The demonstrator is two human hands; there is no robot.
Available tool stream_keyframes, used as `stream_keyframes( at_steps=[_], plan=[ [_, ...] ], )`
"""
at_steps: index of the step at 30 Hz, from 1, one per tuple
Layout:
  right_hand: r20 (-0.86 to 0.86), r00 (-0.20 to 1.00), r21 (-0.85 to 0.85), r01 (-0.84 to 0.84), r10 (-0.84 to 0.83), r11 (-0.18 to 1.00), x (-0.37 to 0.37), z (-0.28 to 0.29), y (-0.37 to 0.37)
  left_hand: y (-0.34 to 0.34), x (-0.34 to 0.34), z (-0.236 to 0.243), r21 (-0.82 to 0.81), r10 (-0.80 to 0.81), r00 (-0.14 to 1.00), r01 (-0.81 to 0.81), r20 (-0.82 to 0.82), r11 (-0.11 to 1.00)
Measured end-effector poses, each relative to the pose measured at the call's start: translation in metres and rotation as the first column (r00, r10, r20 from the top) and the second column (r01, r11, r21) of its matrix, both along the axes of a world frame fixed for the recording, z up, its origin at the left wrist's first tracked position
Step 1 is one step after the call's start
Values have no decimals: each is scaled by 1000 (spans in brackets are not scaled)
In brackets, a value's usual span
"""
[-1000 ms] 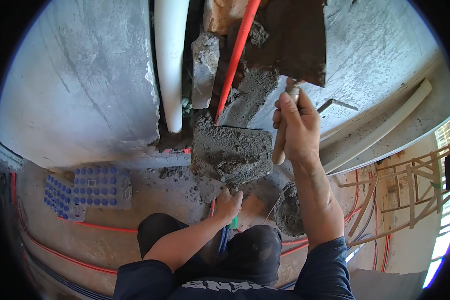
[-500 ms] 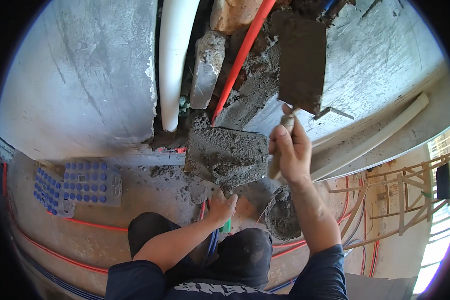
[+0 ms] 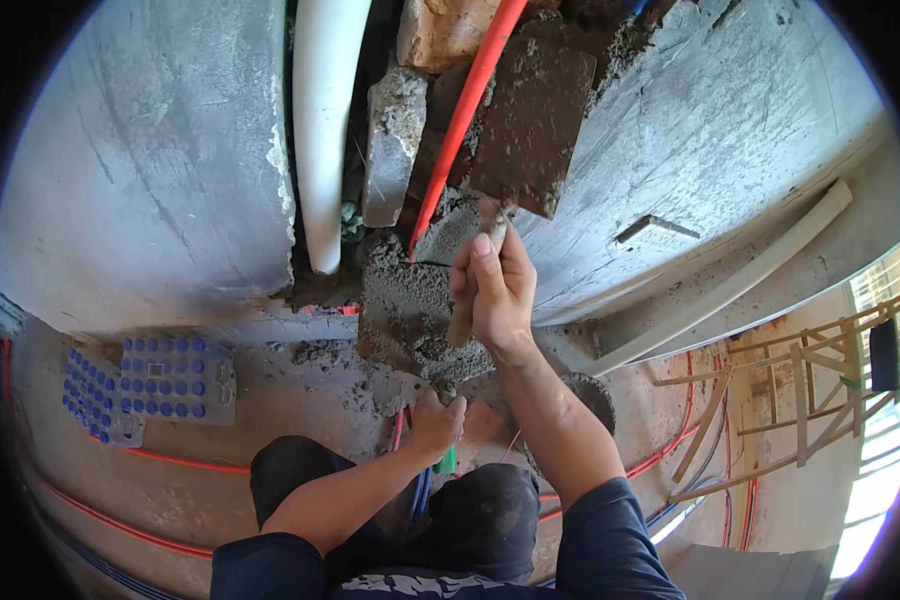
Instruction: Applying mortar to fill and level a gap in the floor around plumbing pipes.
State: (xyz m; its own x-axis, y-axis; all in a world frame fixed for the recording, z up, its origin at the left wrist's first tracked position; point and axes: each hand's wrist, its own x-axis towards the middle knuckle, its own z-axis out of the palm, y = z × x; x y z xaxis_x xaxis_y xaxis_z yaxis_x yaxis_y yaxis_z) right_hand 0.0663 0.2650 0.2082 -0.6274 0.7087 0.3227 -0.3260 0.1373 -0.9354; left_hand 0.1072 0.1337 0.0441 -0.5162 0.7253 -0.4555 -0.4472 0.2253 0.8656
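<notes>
My right hand (image 3: 500, 290) grips the handle of a rectangular steel trowel (image 3: 530, 125), whose mortar-smeared blade lies over the gap in the wall, just right of a red pipe (image 3: 465, 115). Lower down, my left hand (image 3: 438, 428) is closed on the grip of a flat board (image 3: 395, 320) heaped with grey wet mortar, partly behind my right hand. Left of the trowel are a white pipe (image 3: 325, 140), a pale rubble piece (image 3: 393, 150) and a brick (image 3: 440, 35) inside the gap.
Grey plastered wall (image 3: 140, 170) flanks the gap, with a cream pipe (image 3: 730, 280) along the right. Two bottle packs with blue caps (image 3: 170, 380) sit at lower left. A mortar bucket (image 3: 585, 395) is partly behind my right arm; wooden frames (image 3: 805, 400) and red and blue conduits (image 3: 170, 540) lie about.
The trowel and my right hand have moved left, the blade now nearer the red pipe and over the mortar there; the hand covers more of the board. My left hand has shifted slightly left.
</notes>
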Motion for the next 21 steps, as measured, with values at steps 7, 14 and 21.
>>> stream_keyframes(
  at_steps=[7,14,21],
  plan=[
    [25,999,144,24,-27,989,-14,12,26,2,1,0,15,7,1000,-7,15,1000],
    [-16,957,150,289,-290,946,-16,50,13,0,-1,0,1,-9,999,9,47,1000],
    [-163,936,103,332,-313,938,17,53,21,0,-3,14,21,5,993,-8,114,1000]
  ],
)
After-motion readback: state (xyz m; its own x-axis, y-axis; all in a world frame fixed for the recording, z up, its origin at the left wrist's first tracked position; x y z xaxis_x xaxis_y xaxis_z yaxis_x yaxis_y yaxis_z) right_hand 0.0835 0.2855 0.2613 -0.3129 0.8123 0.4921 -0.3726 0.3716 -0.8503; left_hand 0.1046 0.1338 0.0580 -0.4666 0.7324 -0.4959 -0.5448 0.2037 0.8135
